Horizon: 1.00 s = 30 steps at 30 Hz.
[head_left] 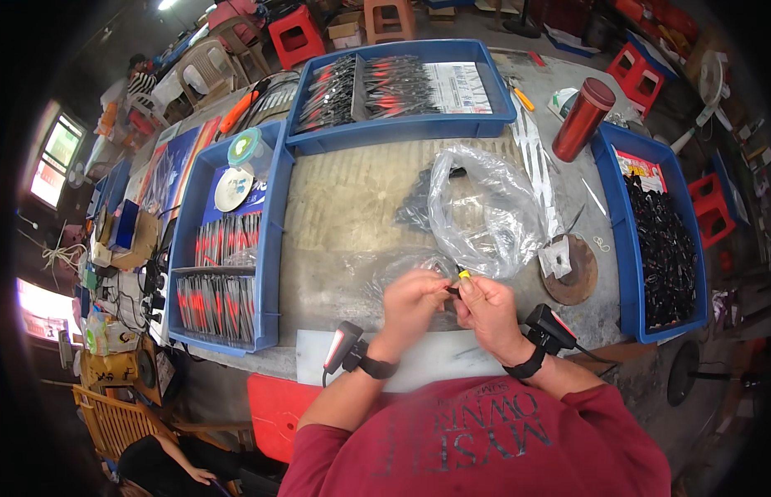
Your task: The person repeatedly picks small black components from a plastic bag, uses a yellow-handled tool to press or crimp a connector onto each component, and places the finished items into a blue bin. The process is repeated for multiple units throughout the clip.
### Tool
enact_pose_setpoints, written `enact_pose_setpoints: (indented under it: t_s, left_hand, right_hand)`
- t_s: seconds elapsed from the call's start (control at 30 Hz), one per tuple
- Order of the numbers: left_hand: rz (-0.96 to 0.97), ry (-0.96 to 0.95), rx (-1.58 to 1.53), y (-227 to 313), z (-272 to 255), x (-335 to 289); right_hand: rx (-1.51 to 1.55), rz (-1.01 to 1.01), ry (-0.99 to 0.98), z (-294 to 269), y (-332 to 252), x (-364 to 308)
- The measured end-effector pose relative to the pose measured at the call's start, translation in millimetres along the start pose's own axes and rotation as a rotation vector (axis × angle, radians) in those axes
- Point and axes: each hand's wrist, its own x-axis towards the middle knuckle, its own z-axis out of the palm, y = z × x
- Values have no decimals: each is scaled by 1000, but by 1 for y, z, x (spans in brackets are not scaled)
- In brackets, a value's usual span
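I inspect the surface [344,195] from the head view: worn, grey-tan, laid over with a crumpled clear plastic bag [495,222]. A red metallic cylindrical flask [583,122] stands near the far right; a round brown disc [569,277] lies nearer. Beyond, I note a red plastic stool [296,38], a bright window [56,159] at left and, lower left, a seated person [180,465] by a slatted wooden chair [114,418].

Three blue plastic trays are present. The far tray [402,135] holds slim dark-and-red pieces [395,81] in two divided groups, plus a printed white sheet [457,88]. The left tray [271,257] holds two rows of similar pieces, a round white dish [233,190] and a green-lidded clear tub [246,147]. The right tray [631,282] holds heaped black parts [660,253].

At the near middle, beside the bag, the right hand [493,313] pinches a small yellow-and-black piece [463,273]. The left hand [412,300] has its fingertips drawn together alongside; I cannot tell whether they grip its dark end.
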Motion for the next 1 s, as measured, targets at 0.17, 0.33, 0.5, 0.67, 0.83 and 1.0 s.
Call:
enact_pose_setpoints:
  t_s: [0.17,0.33,0.5,0.67,0.83,1.0]
  left_hand:
    - [33,48,2,-2,-2,1]
    - [98,58,138,-1,-3,3]
    - [247,102,284,1,1,5]
    - [260,125,333,7,4,4]
    - [426,109,468,10,1,7]
    - [423,134,471,10,1,6]
  right_hand:
    - [7,91,-6,0,-4,5]
    - [56,98,20,1,-3,5]
    - [18,-4,5,4,7,5]
    - [85,73,-26,5,7,4]
    - [202,205,-7,11,-6,0]
    - [442,352,-92,12,-17,1]
